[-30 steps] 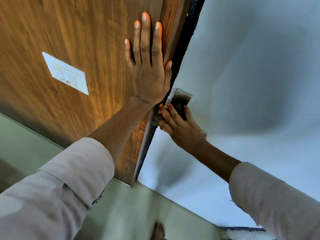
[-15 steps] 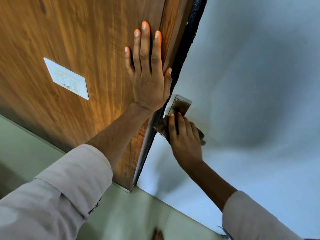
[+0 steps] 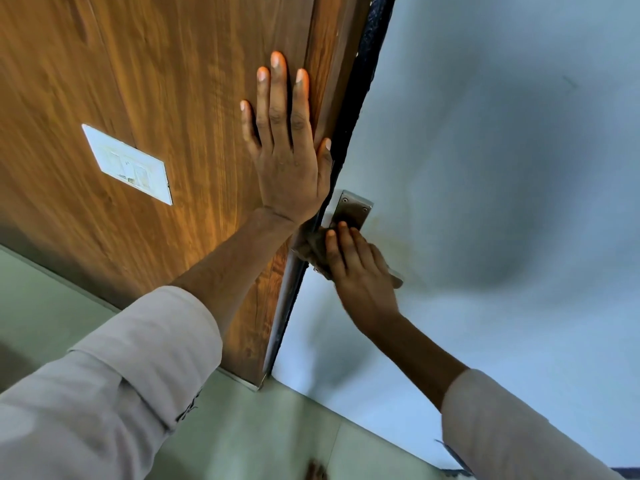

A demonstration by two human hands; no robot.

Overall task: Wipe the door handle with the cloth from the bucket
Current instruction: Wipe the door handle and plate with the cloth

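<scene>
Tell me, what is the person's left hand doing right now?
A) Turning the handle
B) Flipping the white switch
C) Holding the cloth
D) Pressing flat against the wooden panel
D: the left hand lies flat, fingers spread, on the wooden panel, while the right hand presses the cloth at the door handle plate.

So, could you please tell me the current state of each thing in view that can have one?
left hand: open, flat against the wooden surface, fingers spread.
right hand: pressing the cloth against the handle area.
cloth: bunched up, held under the right hand's fingers.
door handle: lever mostly hidden under cloth and hand; metal plate screwed on, upper part exposed.
switch plate: mounted on the wooden surface; switch positions unclear.
</scene>
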